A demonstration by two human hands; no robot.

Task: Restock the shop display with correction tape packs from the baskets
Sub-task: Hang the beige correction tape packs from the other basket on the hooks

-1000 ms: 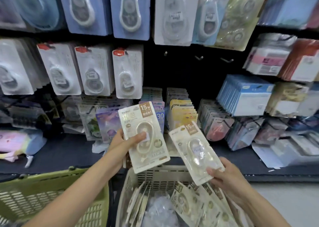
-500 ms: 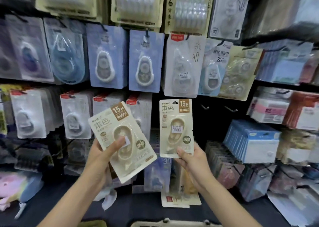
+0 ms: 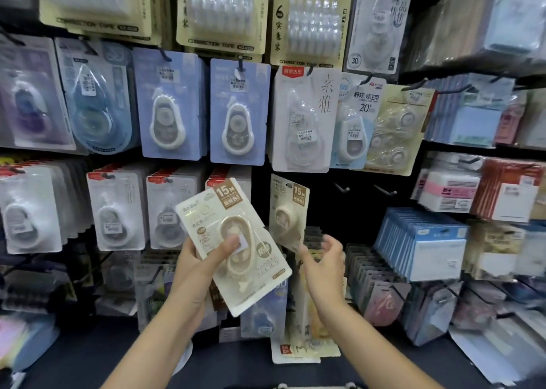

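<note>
At the peg wall, my left hand [image 3: 197, 263] gripped one pack [image 3: 233, 251]; right hand [image 3: 324, 258] hung open below the hung pack [image 3: 288, 211]. Risk: it slips off the hook.

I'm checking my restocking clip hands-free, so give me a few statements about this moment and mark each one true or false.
1. The left hand grips a cream 15M pack. True.
2. The right hand grips a pack. False: its fingers are spread and hold nothing.
3. A second cream pack hangs on the display wall. True.
4. The two bare hooks lie left of that hung pack. False: they lie to its right.
5. The pack in the left hand is upright. False: it is tilted.
</note>
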